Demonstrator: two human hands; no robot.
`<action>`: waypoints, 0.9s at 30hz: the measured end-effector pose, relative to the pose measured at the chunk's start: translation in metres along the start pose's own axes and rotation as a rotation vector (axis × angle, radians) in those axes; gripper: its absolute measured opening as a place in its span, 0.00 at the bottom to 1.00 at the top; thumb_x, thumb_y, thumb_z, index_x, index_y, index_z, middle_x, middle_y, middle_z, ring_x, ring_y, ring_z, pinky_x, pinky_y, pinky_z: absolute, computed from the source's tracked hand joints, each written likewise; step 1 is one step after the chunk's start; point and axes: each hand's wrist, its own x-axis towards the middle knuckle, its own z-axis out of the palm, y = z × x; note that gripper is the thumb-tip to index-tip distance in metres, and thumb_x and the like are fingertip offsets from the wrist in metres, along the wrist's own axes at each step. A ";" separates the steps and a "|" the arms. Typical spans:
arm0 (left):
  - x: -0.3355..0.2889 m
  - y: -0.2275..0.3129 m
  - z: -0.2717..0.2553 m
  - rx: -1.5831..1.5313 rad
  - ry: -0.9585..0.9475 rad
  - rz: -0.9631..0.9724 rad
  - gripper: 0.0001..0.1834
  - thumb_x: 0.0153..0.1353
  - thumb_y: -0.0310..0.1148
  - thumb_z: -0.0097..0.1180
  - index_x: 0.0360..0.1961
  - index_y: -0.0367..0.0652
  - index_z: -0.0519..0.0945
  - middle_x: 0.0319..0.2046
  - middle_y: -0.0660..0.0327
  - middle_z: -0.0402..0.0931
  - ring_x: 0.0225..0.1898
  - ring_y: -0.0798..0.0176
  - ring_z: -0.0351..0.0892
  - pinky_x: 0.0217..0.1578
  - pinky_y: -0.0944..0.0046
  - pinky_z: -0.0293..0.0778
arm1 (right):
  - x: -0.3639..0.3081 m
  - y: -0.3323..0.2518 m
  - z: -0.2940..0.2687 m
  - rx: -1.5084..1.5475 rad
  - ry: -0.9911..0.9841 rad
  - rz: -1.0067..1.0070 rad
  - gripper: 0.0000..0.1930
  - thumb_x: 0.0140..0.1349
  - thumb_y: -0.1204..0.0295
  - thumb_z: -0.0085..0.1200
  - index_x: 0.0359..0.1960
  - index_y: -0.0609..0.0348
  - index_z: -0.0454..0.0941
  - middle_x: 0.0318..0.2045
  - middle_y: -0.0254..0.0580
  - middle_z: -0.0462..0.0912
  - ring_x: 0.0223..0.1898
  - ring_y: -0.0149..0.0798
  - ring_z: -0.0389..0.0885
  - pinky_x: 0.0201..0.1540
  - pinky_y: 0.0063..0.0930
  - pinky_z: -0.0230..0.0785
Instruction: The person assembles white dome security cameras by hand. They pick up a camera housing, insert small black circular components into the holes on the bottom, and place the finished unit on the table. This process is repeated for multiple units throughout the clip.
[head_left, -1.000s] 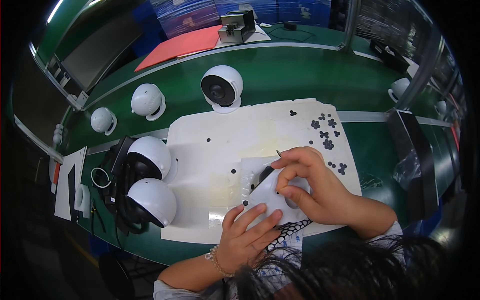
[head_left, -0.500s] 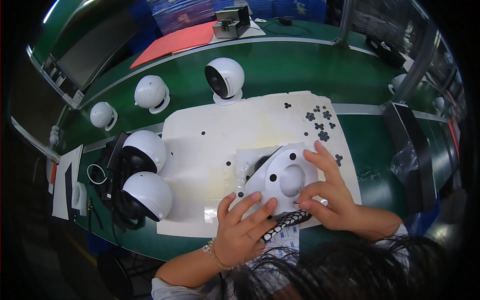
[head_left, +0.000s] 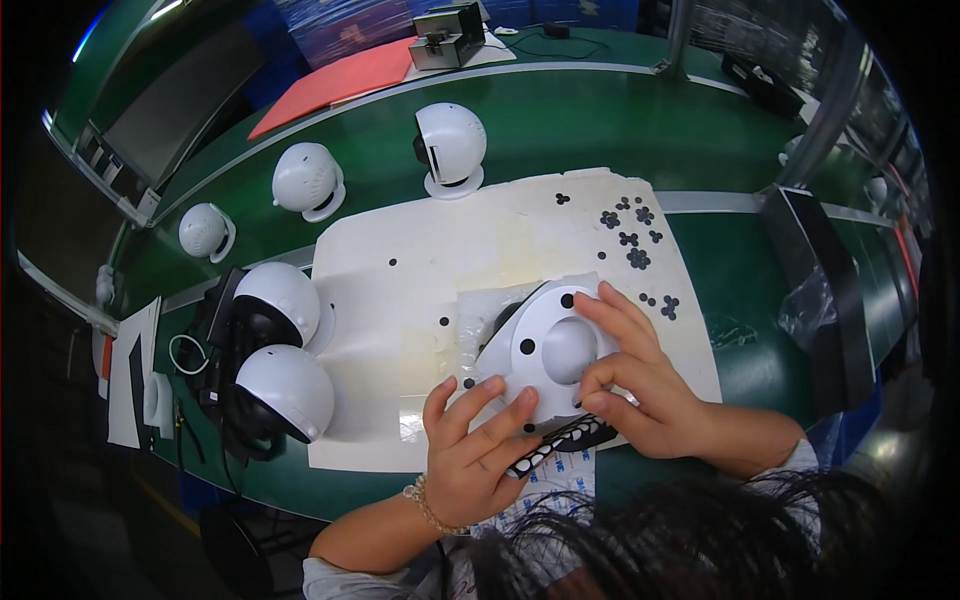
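Note:
A white rounded device (head_left: pixel 552 325) lies with its ring-shaped base turned up on a clear plastic bag (head_left: pixel 470 312). Two round black pads (head_left: pixel 527 346) sit on that base. My left hand (head_left: pixel 465 450) has its fingers spread against the device's near left side. Its lower fingers close on a black pad sheet (head_left: pixel 560 445) with rows of white round spots; the thumb is hidden. Thumb and forefinger of my right hand (head_left: pixel 640 395) pinch a small dark pad (head_left: pixel 579 403) at the base's near edge, its other fingers raised over the base.
Two white devices (head_left: pixel 285 390) with black fronts stand at the left, beside black cables. Three more, including one white device (head_left: pixel 455 150), stand along the back. Loose black pads (head_left: pixel 638 259) dot the pale mat (head_left: pixel 370 350). A black box-like stand (head_left: pixel 820 290) rises at the right.
The whole view has shifted slightly, moving the mat and device left and up in the picture. Both hands keep nearly the same hold at the base.

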 end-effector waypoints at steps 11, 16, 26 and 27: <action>0.002 0.003 -0.002 -0.058 -0.007 -0.053 0.09 0.41 0.37 0.64 0.24 0.47 0.79 0.52 0.65 0.71 0.57 0.56 0.60 0.55 0.48 0.48 | -0.028 0.001 0.005 -0.609 0.217 -0.236 0.13 0.47 0.58 0.59 0.35 0.43 0.78 0.55 0.34 0.67 0.59 0.44 0.57 0.58 0.42 0.40; 0.003 0.003 -0.002 -0.098 -0.001 -0.054 0.10 0.41 0.38 0.65 0.20 0.46 0.78 0.51 0.65 0.71 0.58 0.55 0.59 0.56 0.48 0.48 | -0.022 -0.010 0.013 -0.387 0.188 -0.251 0.13 0.45 0.61 0.60 0.34 0.44 0.78 0.53 0.31 0.69 0.58 0.42 0.59 0.57 0.41 0.41; 0.002 0.002 -0.002 -0.071 0.005 -0.049 0.10 0.41 0.38 0.65 0.19 0.45 0.78 0.50 0.65 0.72 0.57 0.54 0.60 0.54 0.49 0.50 | -0.025 0.003 0.003 -0.247 0.226 -0.163 0.04 0.51 0.70 0.55 0.27 0.52 0.74 0.54 0.43 0.67 0.59 0.47 0.56 0.59 0.42 0.44; 0.002 0.002 -0.001 -0.059 0.004 -0.045 0.10 0.41 0.38 0.65 0.20 0.46 0.78 0.50 0.65 0.72 0.57 0.54 0.60 0.54 0.49 0.51 | -0.020 0.008 -0.001 -0.173 0.243 -0.080 0.04 0.53 0.70 0.54 0.29 0.53 0.73 0.55 0.46 0.66 0.60 0.49 0.55 0.59 0.43 0.44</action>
